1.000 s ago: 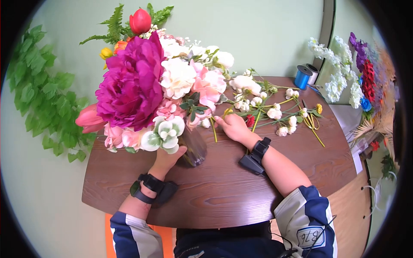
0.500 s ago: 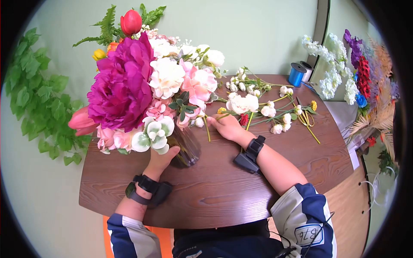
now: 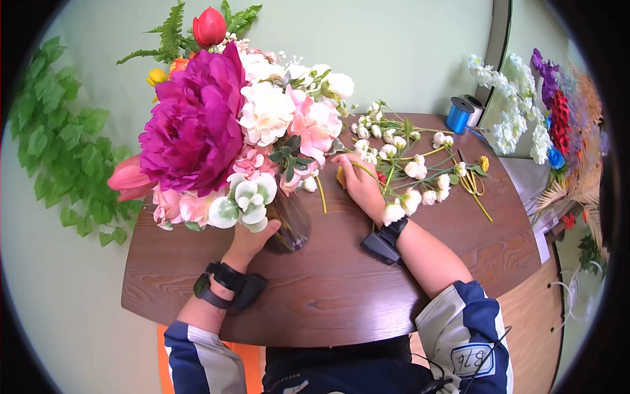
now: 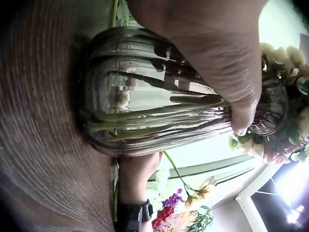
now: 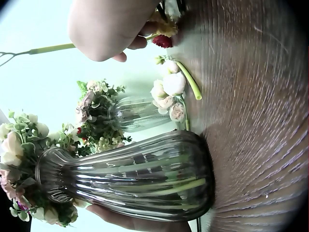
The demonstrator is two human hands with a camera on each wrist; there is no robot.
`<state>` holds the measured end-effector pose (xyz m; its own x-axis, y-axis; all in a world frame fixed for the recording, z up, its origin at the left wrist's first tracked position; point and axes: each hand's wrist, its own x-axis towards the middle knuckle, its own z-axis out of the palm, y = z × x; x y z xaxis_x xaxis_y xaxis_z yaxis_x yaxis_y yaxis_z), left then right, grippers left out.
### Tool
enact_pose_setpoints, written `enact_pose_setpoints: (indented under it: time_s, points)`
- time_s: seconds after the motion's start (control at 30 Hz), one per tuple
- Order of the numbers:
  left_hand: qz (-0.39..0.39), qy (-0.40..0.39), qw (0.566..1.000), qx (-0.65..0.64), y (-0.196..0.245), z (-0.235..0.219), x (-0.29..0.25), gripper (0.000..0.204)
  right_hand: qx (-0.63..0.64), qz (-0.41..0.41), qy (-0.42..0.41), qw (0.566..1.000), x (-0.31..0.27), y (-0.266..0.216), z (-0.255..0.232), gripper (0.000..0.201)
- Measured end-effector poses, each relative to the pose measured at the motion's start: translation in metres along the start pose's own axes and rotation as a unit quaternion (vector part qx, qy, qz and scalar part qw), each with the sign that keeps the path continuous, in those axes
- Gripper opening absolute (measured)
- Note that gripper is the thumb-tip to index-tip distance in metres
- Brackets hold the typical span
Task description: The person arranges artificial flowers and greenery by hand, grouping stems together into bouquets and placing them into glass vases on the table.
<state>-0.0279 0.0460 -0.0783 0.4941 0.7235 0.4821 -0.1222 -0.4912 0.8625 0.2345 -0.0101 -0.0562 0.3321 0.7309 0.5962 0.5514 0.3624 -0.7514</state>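
Note:
A ribbed glass vase [image 5: 145, 176] stands on the wooden table, filled with a large bouquet. A big magenta peony [image 3: 193, 121] faces forward among pink and white blooms. My left hand [image 3: 249, 241] grips the vase near its neck; in the left wrist view the thumb [image 4: 244, 113] lies across the glass. To the right of the vase, my right hand [image 3: 362, 187] pinches a green stem [image 5: 50, 48]. Its white blooms [image 3: 402, 205] lean back over my right wrist. A small red flower [image 5: 162, 41] is near the fingers.
Several white flower sprays [image 3: 415, 168] lie on the table [image 3: 341, 289], with a cut stem [image 3: 322, 195] beside the vase. Blue ribbon [image 3: 459, 115] stands on a spool at the back right. Green vine leaves [image 3: 59, 138] hang at left; more flowers [image 3: 560, 125] stand at right.
My right hand has taken up a stem of white blooms, which have swung from the table back over the wrist. The left hand keeps its hold on the vase.

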Motion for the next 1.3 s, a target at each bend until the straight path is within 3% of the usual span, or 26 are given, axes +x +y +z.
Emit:
enact_pose_setpoints:
  time_s: [0.03, 0.1, 0.3, 0.43, 0.53, 0.67, 0.77, 0.83, 0.87, 0.9, 0.97, 1.0, 1.17, 1.27, 1.3]
  points:
    - [0.002, 0.002, 1.0, -0.024, 0.0, 0.001, 0.0, 0.068, -0.01, 0.046, -0.003, 0.999, 0.0, -0.002, -0.001, 0.021]
    - [0.005, 0.005, 1.0, -0.02, 0.001, 0.002, 0.0, 0.068, 0.006, 0.057, 0.01, 0.998, 0.0, -0.003, 0.0, 0.024]
    - [-0.007, 0.0, 1.0, -0.028, -0.002, 0.0, 0.001, 0.069, -0.031, -0.041, 0.075, 0.996, 0.001, 0.003, -0.004, 0.039]
    - [0.011, 0.006, 0.999, -0.051, -0.002, 0.002, 0.001, 0.07, -0.035, -0.032, 0.073, 0.996, -0.004, -0.001, -0.003, 0.049]
    - [0.002, 0.0, 0.999, -0.039, -0.005, -0.001, 0.0, 0.07, -0.05, -0.017, 0.047, 0.998, -0.001, 0.006, -0.001, 0.055]
    - [0.013, 0.006, 1.0, -0.012, -0.009, -0.005, -0.006, 0.071, -0.061, 0.063, -0.041, 0.995, 0.0, 0.0, -0.003, 0.059]
    - [-0.043, -0.006, 0.998, -0.033, -0.003, -0.014, -0.014, 0.1, -0.101, 0.057, -0.116, 0.986, -0.001, -0.003, -0.001, 0.061]
    - [0.014, -0.019, 0.991, -0.129, 0.027, -0.001, -0.011, 0.041, -0.132, 0.036, -0.152, 0.979, -0.001, -0.002, 0.002, 0.061]
    - [0.077, -0.055, 0.992, -0.079, 0.008, -0.01, -0.008, 0.036, -0.147, 0.002, -0.182, 0.972, -0.002, -0.002, 0.004, 0.061]
    - [0.039, -0.077, 0.993, -0.083, -0.021, -0.027, -0.013, 0.035, -0.162, -0.031, -0.213, 0.963, -0.003, -0.001, 0.007, 0.061]
    - [-0.077, -0.045, 0.994, -0.063, -0.09, -0.058, -0.016, 0.094, -0.151, -0.021, -0.233, 0.961, -0.004, -0.008, 0.006, 0.062]
    - [-0.071, -0.073, 0.995, -0.017, -0.082, -0.056, -0.009, 0.101, -0.14, -0.005, -0.239, 0.961, -0.003, -0.009, 0.005, 0.063]
    - [-0.068, -0.075, 0.995, -0.004, -0.075, -0.066, -0.012, 0.1, -0.154, 0.024, -0.304, 0.94, -0.001, 0.002, 0.014, 0.066]
    - [-0.069, -0.077, 0.995, 0.001, -0.073, -0.06, -0.006, 0.1, -0.115, 0.1, -0.403, 0.902, 0.0, -0.03, 0.008, 0.07]
    - [-0.068, -0.077, 0.995, 0.002, -0.071, -0.057, 0.0, 0.099, -0.115, 0.099, -0.403, 0.903, 0.0, -0.035, 0.007, 0.07]
